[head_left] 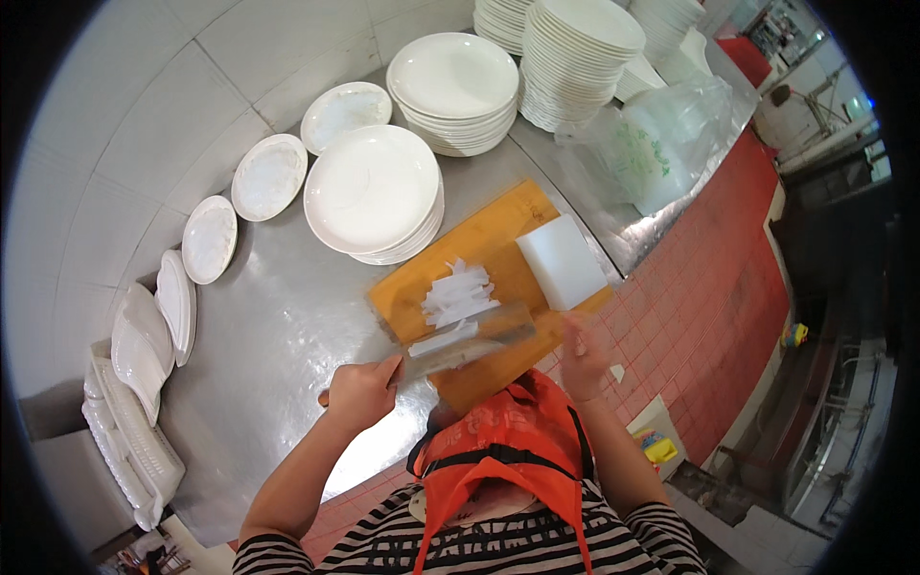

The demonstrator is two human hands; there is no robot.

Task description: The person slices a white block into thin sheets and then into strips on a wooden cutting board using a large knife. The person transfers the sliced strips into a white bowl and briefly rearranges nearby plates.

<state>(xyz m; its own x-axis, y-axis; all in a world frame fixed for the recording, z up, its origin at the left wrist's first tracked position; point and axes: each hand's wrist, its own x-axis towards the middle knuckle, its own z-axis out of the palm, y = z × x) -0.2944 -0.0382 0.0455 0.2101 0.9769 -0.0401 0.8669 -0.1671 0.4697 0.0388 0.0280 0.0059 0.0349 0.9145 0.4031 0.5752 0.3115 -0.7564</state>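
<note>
My left hand [361, 394] is wrapped around the handle of a cleaver [467, 346]. Its broad blade reaches right across the near part of a wooden cutting board [402, 295], with a white strip [443, 339] lying along the blade. Just beyond the blade is a small heap of white cut strips [460, 293]. A smooth, jelly-like white block [564, 262] rests at the board's right end. Close to the block's near corner is my right hand [583, 363], blurred, its fingers partly curled; whether it holds anything is unclear.
Stacked white plates [374, 190] stand beyond the board on the steel table [287, 309]. More plates [453, 79] rise behind them. Along the tiled wall, several small plates [269, 177] carry white material. A white plastic basket [136, 438] sits far left, a clear plastic bag [661, 144] right.
</note>
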